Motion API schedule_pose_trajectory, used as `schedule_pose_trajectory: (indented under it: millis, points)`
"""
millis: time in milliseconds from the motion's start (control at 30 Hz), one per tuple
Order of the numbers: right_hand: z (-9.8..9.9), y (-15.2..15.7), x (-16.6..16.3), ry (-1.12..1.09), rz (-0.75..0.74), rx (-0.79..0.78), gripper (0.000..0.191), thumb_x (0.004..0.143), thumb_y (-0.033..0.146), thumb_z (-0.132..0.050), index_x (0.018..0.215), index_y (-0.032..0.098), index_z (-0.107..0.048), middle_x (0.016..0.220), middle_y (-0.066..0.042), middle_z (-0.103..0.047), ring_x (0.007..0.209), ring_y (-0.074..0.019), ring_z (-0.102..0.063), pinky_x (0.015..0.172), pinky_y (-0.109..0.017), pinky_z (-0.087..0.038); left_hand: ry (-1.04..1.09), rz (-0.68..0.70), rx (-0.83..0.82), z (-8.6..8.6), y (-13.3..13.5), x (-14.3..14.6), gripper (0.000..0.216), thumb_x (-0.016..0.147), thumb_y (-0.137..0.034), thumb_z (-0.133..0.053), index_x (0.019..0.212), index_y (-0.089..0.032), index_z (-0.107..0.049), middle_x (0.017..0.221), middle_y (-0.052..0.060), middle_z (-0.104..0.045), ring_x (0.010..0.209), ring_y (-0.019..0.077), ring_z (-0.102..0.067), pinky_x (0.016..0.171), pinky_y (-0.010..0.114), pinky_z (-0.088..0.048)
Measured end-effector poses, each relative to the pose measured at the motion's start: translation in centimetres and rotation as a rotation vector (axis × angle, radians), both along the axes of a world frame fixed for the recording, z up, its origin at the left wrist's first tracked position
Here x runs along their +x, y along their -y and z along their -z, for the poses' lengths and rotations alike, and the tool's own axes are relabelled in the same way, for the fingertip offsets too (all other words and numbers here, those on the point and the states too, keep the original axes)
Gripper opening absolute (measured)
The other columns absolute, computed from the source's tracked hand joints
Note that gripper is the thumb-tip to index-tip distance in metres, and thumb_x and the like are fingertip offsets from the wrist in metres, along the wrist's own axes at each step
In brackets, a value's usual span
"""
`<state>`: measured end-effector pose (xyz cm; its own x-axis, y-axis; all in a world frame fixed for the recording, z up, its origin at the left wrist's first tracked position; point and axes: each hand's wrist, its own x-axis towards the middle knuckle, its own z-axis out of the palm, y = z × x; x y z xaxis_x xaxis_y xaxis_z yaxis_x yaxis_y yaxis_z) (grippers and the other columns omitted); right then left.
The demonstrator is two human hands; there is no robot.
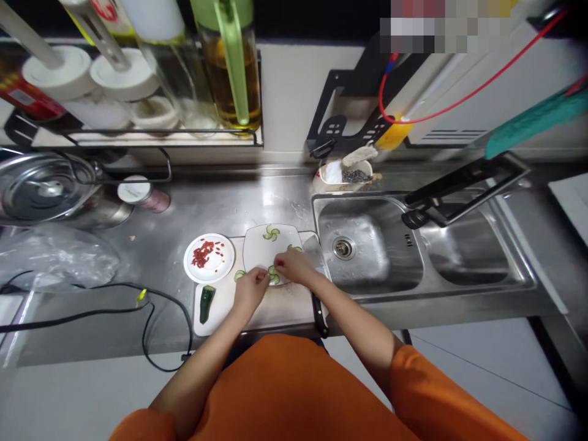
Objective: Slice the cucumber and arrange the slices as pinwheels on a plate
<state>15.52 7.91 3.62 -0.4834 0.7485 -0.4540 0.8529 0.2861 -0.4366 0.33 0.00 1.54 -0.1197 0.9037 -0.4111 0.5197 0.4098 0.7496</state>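
Note:
A pale square plate (260,245) with a dark rim rests on the white cutting board (294,309). Thin cucumber slices (271,233) form a small pinwheel at its far side; more slices show at its right edge and near edge. Over the near-edge cucumber slices (274,278), my left hand (250,293) and my right hand (294,267) meet with pinched fingertips. Anything between those fingertips is too small to make out. Beside my left hand lies a loose slice (239,275), and a cut piece of cucumber (206,304) is at the board's left.
A round white plate (187,260) of red berries overlaps the board's far left. A black-handled knife (320,315) lies at the board's right edge, by the steel sink (367,257). Cables (92,316) and a plastic bag (55,254) lie left. Condiment jars (124,76) line a rack behind.

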Motion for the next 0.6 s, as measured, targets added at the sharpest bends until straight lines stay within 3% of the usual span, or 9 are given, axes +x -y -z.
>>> schedule_pose_trajectory:
  millis: [400,600]
  points:
    - [1.1,0.3,-0.2,0.012,-0.025,0.046,0.014,0.082,0.025,-0.053,0.082,0.024,-0.067,0.081,-0.004,-0.068,0.095,-0.0241,-0.051,0.076,-0.033,-0.034,-0.056,0.094,0.011,0.0,0.1,0.0,0.013,0.077,-0.026,-0.055,0.080,-0.020,-0.066,0.074,0.002,-0.068,0.068,0.0147,-0.060,0.065,0.024,-0.039]
    - [1.2,0.5,-0.4,0.038,-0.036,0.055,0.015,0.083,0.024,-0.052,0.082,0.024,-0.067,0.084,-0.004,-0.069,0.097,-0.0245,-0.049,0.078,-0.035,-0.033,-0.153,0.190,0.103,0.2,0.2,0.1,0.015,0.079,-0.021,-0.050,0.077,-0.019,-0.065,0.072,0.003,-0.063,0.067,0.0140,-0.055,0.064,0.024,-0.036]
